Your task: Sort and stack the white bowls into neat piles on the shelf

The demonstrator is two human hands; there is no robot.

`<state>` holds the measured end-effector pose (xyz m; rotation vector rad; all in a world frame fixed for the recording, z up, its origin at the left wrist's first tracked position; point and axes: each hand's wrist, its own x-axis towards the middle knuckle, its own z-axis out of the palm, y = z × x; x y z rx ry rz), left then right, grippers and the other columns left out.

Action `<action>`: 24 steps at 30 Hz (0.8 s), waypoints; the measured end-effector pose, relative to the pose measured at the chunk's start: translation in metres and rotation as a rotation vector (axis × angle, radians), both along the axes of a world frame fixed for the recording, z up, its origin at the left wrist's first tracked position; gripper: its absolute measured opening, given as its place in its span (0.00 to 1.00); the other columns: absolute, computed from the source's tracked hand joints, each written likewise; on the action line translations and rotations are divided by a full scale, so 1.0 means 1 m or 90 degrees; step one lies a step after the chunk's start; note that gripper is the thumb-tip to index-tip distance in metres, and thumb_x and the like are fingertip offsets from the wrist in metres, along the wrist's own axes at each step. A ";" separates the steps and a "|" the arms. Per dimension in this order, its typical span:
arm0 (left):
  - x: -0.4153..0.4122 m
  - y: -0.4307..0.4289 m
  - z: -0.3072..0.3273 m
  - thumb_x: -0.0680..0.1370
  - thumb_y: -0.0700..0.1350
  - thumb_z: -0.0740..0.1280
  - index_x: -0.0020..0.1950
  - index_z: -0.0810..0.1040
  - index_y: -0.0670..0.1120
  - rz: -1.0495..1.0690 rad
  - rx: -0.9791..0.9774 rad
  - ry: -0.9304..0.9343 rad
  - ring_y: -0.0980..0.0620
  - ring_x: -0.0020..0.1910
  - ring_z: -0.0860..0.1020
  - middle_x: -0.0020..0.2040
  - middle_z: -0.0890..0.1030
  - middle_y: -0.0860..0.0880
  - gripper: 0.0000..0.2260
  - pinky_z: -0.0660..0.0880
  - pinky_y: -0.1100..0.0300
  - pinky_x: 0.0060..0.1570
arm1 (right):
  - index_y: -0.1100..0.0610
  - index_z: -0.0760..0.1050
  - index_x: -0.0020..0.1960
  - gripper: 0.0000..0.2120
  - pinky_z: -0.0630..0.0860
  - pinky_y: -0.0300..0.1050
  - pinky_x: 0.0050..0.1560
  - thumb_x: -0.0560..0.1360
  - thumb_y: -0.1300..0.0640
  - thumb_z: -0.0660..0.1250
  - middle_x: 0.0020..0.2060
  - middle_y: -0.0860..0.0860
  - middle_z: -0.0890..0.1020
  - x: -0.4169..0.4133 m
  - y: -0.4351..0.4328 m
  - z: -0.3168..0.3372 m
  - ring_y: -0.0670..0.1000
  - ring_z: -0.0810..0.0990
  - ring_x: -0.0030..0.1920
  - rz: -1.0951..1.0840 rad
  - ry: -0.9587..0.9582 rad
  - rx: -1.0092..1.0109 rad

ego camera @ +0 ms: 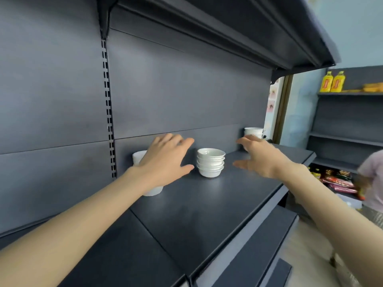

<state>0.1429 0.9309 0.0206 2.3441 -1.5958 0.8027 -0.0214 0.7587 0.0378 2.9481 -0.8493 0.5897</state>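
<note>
A stack of several white bowls (210, 162) stands upright in the middle of the dark shelf (207, 214). My left hand (163, 160) hovers open just left of it, fingers spread, and hides most of a second white stack (138, 157) near the back panel. My right hand (263, 156) is open to the right of the middle stack, palm facing it, not touching. A third white stack (253, 131) stands at the far right end, partly behind my right fingers.
The dark back panel (186, 100) and an upper shelf (228, 27) enclose the space. A lower shelf edge (269, 235) juts out below. At right, another shelving unit holds yellow bottles (333, 81) and snack packets (337, 181). A person's sleeve (373, 179) shows at the right edge.
</note>
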 end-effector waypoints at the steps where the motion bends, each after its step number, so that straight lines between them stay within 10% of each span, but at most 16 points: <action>1: 0.001 0.001 0.000 0.77 0.59 0.63 0.70 0.65 0.50 -0.003 -0.002 0.012 0.48 0.66 0.66 0.65 0.72 0.51 0.25 0.61 0.56 0.64 | 0.54 0.60 0.75 0.33 0.69 0.51 0.63 0.75 0.46 0.68 0.72 0.52 0.64 0.003 -0.003 -0.002 0.57 0.67 0.68 -0.001 0.002 0.000; 24: -0.001 -0.410 -0.005 0.78 0.58 0.62 0.70 0.65 0.47 0.049 -0.033 0.029 0.47 0.65 0.67 0.63 0.73 0.49 0.25 0.62 0.55 0.64 | 0.53 0.60 0.75 0.33 0.69 0.52 0.64 0.75 0.47 0.68 0.72 0.52 0.65 0.013 -0.433 -0.013 0.58 0.67 0.68 0.048 0.016 0.015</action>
